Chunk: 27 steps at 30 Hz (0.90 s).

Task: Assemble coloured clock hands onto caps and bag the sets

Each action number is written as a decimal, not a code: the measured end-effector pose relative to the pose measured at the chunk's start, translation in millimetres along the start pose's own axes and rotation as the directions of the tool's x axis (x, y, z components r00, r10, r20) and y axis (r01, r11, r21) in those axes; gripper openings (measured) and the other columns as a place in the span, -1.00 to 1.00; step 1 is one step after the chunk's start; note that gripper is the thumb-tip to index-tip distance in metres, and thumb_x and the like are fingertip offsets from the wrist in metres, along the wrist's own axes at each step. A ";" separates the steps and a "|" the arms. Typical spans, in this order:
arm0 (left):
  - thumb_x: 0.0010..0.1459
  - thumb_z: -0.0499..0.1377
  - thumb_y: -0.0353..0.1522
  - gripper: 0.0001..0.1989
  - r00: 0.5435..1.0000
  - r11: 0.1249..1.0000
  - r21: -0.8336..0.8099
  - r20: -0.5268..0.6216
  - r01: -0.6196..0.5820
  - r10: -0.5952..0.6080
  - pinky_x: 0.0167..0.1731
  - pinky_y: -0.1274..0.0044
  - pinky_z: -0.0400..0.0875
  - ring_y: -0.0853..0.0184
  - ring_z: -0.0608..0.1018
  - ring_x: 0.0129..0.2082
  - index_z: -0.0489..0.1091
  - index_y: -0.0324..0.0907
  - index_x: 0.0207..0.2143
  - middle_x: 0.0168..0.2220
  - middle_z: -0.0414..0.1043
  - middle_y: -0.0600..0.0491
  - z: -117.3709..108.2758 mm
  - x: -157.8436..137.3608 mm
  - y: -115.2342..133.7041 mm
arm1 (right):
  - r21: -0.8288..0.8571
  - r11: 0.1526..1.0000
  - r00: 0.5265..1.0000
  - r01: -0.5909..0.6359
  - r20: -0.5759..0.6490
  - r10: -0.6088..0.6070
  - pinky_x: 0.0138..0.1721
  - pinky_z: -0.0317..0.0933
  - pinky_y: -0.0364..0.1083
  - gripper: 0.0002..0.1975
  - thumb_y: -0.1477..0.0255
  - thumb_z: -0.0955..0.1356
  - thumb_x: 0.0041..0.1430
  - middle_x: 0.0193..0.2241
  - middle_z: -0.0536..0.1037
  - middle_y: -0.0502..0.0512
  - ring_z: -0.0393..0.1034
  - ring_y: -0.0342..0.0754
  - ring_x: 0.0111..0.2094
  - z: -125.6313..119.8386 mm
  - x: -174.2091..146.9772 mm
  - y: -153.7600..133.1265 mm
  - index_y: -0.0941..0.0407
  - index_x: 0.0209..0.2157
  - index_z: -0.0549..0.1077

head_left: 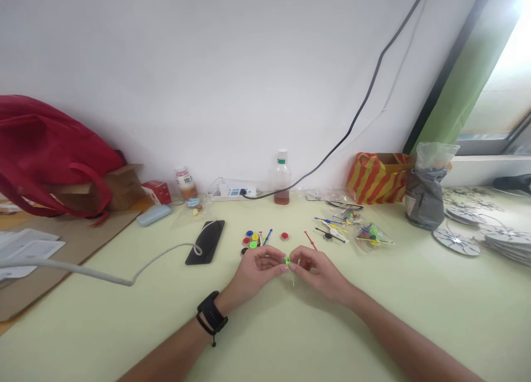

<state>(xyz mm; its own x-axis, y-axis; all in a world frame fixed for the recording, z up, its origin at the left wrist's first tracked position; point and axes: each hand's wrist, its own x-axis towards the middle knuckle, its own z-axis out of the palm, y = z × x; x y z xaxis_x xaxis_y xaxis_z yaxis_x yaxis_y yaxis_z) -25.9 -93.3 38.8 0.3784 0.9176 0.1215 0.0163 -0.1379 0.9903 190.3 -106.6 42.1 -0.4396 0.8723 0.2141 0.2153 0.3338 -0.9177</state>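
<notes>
Between the fingertips of both hands is a small bright green plastic piece (287, 261), with a thin green strip pointing down from it. My left hand (263, 264), with a black band on its wrist, pinches it from the left. From the right, my right hand (317, 270) pinches the same piece. Fingers cover much of it. Just beyond my left hand lie small round discs in several colours, among them a yellow disc (255, 237), and a blue arrow-shaped piece (267, 236). A red disc (284, 236) and a red arrow-shaped piece (310, 239) lie beyond the fingertips.
A black phone (206, 242) with a grey cable lies to the left. Plastic bags of coloured parts (370, 235) are at the right. A bottle (282, 180) and a power strip (238, 190) stand by the wall. Stacked grey discs (508, 243) sit far right.
</notes>
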 end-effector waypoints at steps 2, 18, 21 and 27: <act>0.04 0.46 -0.27 -0.67 1.000 1.000 -0.016 0.007 0.006 -0.005 -0.08 0.38 0.59 0.24 0.67 -0.21 0.52 -0.22 -0.19 -0.21 0.61 -0.05 1.9 -1.0 0.7 | 0.026 1.000 1.000 -0.012 -0.013 0.013 -0.41 0.20 -0.13 -0.63 0.04 0.33 0.31 -0.47 0.39 -0.04 0.27 -0.13 -0.46 1.2 0.1 -0.6 0.09 -0.24 0.41; 0.28 0.21 -0.35 -0.86 0.966 0.793 0.561 0.052 -0.239 0.254 0.03 0.36 0.42 0.20 0.56 -0.05 0.52 -0.06 -0.13 -0.10 0.57 0.02 5.8 -8.9 4.0 | -0.579 0.796 0.901 -0.176 -0.421 -0.107 -0.40 0.10 -0.09 -0.87 0.48 0.28 0.30 -0.50 0.43 0.03 0.29 -0.05 -0.47 -87.2 -1.4 14.6 0.07 -0.38 0.32; 0.29 0.19 -0.37 -0.89 0.960 0.776 0.572 0.083 -0.266 0.269 0.05 0.36 0.39 0.20 0.55 -0.04 0.50 -0.07 -0.17 -0.13 0.56 0.01 6.8 -9.2 4.6 | -0.697 0.674 0.968 -0.245 -0.213 0.131 -0.44 -0.03 -0.11 -0.73 0.62 0.25 0.23 -0.53 0.37 0.03 0.20 -0.09 -0.50 -78.9 -2.5 30.2 0.08 -0.51 0.20; 0.29 0.19 -0.40 -0.91 0.955 0.757 0.588 0.103 -0.283 0.277 0.04 0.34 0.38 0.21 0.54 -0.06 0.50 -0.08 -0.20 -0.18 0.56 0.02 6.2 -8.4 3.9 | -0.755 0.560 0.939 -0.342 -0.263 0.220 -0.42 -0.06 -0.12 -0.79 0.65 0.25 0.27 -0.44 0.42 0.09 0.24 -0.09 -0.44 -77.1 7.5 44.7 0.12 -0.43 0.30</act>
<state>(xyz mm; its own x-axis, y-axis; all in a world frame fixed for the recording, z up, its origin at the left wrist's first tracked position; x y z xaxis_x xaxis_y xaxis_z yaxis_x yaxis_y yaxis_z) -23.2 -103.9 41.2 0.4617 0.7998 0.3836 0.4497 -0.5838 0.6760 263.8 -57.6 28.5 -0.1363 0.9868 0.0874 0.9291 0.1580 -0.3343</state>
